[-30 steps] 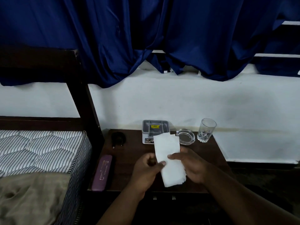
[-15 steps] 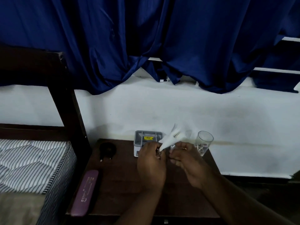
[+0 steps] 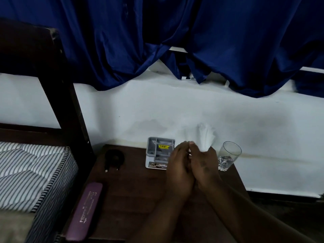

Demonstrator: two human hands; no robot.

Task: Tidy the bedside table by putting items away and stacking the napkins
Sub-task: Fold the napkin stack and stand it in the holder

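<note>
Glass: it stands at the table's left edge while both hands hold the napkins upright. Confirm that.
Wrong side. The head view shows the glass at the right edge of the table; the left hand and the right hand do hold the napkins upright.

purple case (image 3: pixel 84 213) lettering starts "pr", rest blurred; yellow label (image 3: pixel 164 146) on grey box (image 3: pixel 154 155) unreadable.

Head-worn camera looks forward-down, near the table (image 3: pixel 133 190).
</note>
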